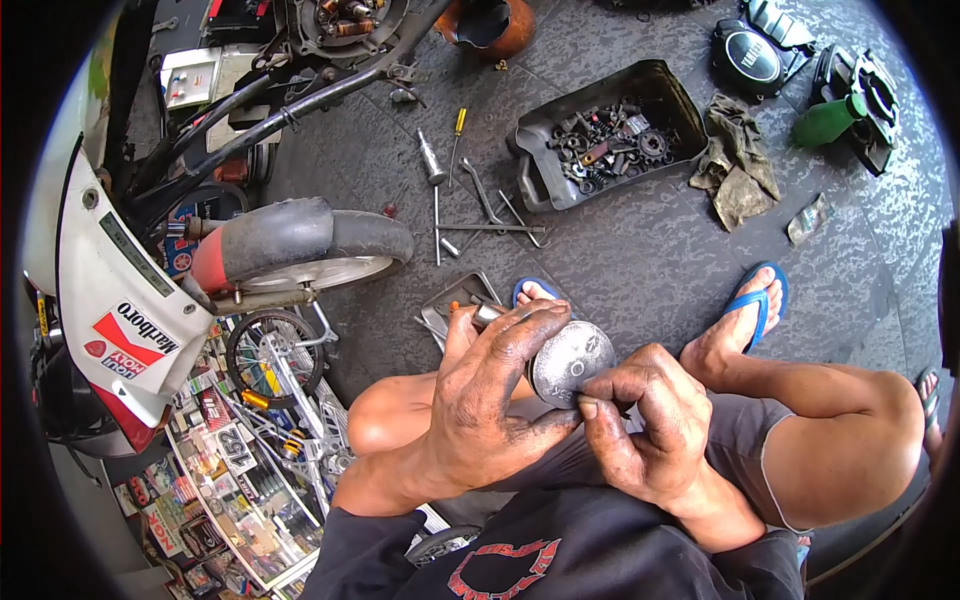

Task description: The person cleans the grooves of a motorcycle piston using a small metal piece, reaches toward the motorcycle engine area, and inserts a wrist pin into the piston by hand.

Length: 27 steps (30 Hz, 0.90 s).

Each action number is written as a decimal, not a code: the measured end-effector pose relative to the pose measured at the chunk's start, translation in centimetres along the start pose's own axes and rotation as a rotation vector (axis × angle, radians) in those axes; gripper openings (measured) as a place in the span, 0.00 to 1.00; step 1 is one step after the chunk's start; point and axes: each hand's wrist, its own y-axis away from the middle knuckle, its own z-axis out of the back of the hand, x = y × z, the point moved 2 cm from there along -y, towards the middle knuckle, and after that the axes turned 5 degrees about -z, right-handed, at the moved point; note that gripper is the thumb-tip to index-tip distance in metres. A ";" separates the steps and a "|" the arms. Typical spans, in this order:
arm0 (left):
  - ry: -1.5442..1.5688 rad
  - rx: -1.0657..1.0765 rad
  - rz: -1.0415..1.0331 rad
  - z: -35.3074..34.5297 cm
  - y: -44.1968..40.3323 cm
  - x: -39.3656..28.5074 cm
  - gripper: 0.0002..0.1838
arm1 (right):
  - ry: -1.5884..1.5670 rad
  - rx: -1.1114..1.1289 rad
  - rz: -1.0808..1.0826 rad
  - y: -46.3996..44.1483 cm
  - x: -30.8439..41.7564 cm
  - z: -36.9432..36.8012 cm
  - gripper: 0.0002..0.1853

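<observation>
Above my lap, my left hand (490, 400) is wrapped round a piston (572, 362), its round grey crown turned up towards me. The fingers curl over the piston's far side and the thumb lies under its near edge. Beside the left index finger a short shiny metal cylinder (487, 314) shows; whether the hand holds it I cannot tell. My right hand (650, 425) is closed, with thumb and index finger pinched at the piston's right lower edge. What sits between those fingertips is hidden. Dark grease covers both hands.
Beyond my feet lie a T-handle wrench (437, 215), a yellow-handled screwdriver (458, 140) and a cut-open container (610, 150) of small engine parts. A rag (737, 165), an engine cover (752, 55) and a green bottle (830, 120) are right. A motorcycle wheel (320, 245) stands left.
</observation>
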 end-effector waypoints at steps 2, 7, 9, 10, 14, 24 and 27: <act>0.000 0.005 0.001 0.0 0.0 0.0 0.46 | 0.010 -0.030 -0.023 0.0 0.0 0.0 0.07; -0.009 0.029 0.018 0.0 0.1 0.0 0.45 | 0.023 -0.018 -0.029 0.1 0.2 -0.2 0.07; -0.005 0.022 0.015 -0.1 0.1 0.1 0.45 | 0.019 -0.029 -0.047 0.0 0.1 -0.2 0.06; -0.001 0.018 0.010 -0.1 0.0 0.2 0.44 | 0.028 -0.016 -0.012 0.0 0.1 -0.2 0.07; 0.002 0.024 0.016 0.0 -0.1 0.0 0.44 | 0.035 -0.018 0.004 0.0 0.1 -0.2 0.07; -0.030 0.080 0.066 -0.1 -0.3 -0.2 0.44 | 0.057 -0.065 -0.015 0.6 0.0 -0.4 0.08; 0.010 0.075 0.085 0.0 -0.2 0.1 0.43 | 0.108 0.005 0.042 0.3 -0.1 -0.1 0.07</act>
